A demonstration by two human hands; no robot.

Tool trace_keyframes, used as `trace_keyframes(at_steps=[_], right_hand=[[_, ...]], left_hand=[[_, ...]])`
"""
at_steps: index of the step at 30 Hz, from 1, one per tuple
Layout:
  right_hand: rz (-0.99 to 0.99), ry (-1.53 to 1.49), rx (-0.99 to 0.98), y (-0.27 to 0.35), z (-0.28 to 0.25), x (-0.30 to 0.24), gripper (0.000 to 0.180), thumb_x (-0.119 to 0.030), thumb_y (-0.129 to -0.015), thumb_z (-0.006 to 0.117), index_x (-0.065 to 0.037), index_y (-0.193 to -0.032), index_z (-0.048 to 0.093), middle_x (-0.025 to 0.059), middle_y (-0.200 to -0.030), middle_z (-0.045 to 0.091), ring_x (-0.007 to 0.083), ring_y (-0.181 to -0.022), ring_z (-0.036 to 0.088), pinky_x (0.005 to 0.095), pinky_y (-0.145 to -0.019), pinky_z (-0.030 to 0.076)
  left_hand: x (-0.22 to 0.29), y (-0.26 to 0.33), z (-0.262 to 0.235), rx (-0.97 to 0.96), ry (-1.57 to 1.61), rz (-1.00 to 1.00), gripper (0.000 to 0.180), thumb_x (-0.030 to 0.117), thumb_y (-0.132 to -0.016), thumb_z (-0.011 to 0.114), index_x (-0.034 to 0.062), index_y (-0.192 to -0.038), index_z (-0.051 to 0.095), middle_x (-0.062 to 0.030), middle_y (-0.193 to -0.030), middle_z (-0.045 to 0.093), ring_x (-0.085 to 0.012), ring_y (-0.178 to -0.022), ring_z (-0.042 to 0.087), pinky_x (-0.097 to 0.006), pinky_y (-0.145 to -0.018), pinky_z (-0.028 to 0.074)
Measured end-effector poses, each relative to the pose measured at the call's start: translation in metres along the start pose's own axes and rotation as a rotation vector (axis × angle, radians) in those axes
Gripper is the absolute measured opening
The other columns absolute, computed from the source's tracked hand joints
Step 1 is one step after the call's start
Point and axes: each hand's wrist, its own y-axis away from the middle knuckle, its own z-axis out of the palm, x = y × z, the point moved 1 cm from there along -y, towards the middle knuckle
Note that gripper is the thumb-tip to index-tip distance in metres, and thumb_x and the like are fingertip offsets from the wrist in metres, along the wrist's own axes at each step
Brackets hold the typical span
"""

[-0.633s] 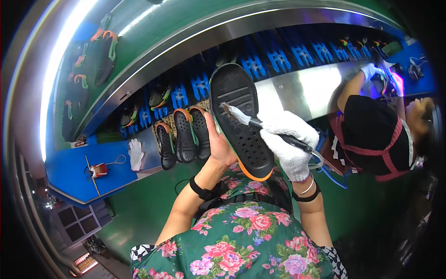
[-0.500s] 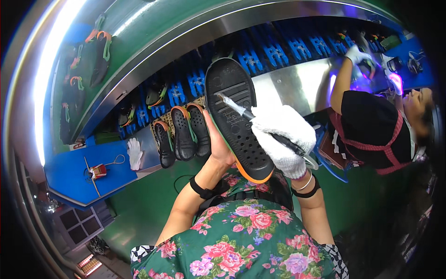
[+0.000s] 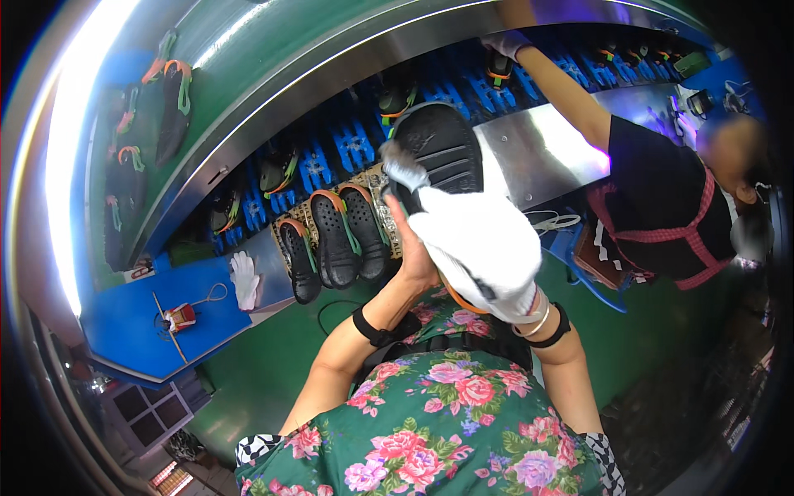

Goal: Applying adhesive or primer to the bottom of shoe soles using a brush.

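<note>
A black clog (image 3: pixel 438 149) with an orange edge is held up before me, its ridged sole facing me. My left hand (image 3: pixel 418 263), bare, grips it along its left side; part of the fingers is hidden behind it. My right hand (image 3: pixel 484 244), in a white knit glove, is closed around a slim dark-handled tool and covers the lower sole. The pale tip (image 3: pixel 404 167) of that tool is blurred and lies over the clog's left edge; I cannot tell whether it touches.
Several black clogs (image 3: pixel 335 244) stand to the left on a patterned mat. Behind, blue holders (image 3: pixel 354 147) line a conveyor under a metal rim. A blue table (image 3: pixel 116 306) bears a white glove (image 3: pixel 244 279). At right, a co-worker (image 3: pixel 653 190) reaches toward the conveyor.
The tool's tip has swung from the middle of the sole to its left edge, and my gloved hand has turned over the clog. The co-worker's arm has stretched to a shoe on the line.
</note>
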Motion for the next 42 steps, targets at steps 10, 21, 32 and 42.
trace_keyframes(at_steps=[10, 21, 32, 42], right_hand=[[0.14, -0.196, 0.015, -0.002, 0.036, -0.02, 0.04, -0.001, -0.078, 0.071, -0.004, -0.118, 0.074, 0.0142, -0.12, 0.072, 0.0292, -0.105, 0.07, 0.0388, -0.087, 0.055], [0.06, -0.14, -0.001, -0.007, 0.059, -0.041, 0.038, 0.0, -0.079, 0.07, -0.003, -0.117, 0.074, 0.0152, -0.115, 0.073, 0.03, -0.099, 0.07, 0.0389, -0.086, 0.055], [0.064, -0.136, -0.064, -0.004, 0.082, -0.044, 0.033, 0.0, -0.083, 0.07, -0.006, -0.114, 0.076, 0.0123, -0.114, 0.074, 0.0277, -0.101, 0.07, 0.0383, -0.087, 0.056], [0.008, -0.122, -0.035, 0.008, 0.073, -0.031, 0.033, -0.003, -0.081, 0.075, -0.006, -0.114, 0.076, 0.0114, -0.111, 0.075, 0.0268, -0.098, 0.072, 0.0378, -0.084, 0.057]], left_hand=[[0.038, 0.01, -0.009, -0.071, -0.388, 0.05, 0.079, 0.07, -0.102, 0.029, 0.0089, -0.15, 0.04, -0.0107, -0.145, 0.052, -0.027, -0.133, 0.051, -0.042, -0.114, 0.04], [0.072, 0.045, -0.028, 0.386, -0.514, -0.098, 0.105, 0.09, -0.088, 0.021, 0.0048, -0.145, 0.045, -0.014, -0.136, 0.059, -0.0314, -0.128, 0.055, -0.044, -0.114, 0.04], [0.104, 0.048, -0.057, 0.508, -0.09, -0.141, 0.106, 0.09, -0.087, 0.024, 0.0037, -0.146, 0.045, -0.0153, -0.136, 0.058, -0.0324, -0.127, 0.054, -0.044, -0.114, 0.04], [0.099, 0.028, -0.031, 0.228, -0.307, -0.109, 0.09, 0.072, -0.093, 0.044, 0.0001, -0.148, 0.043, -0.0209, -0.137, 0.053, -0.0301, -0.123, 0.053, -0.044, -0.109, 0.042]])
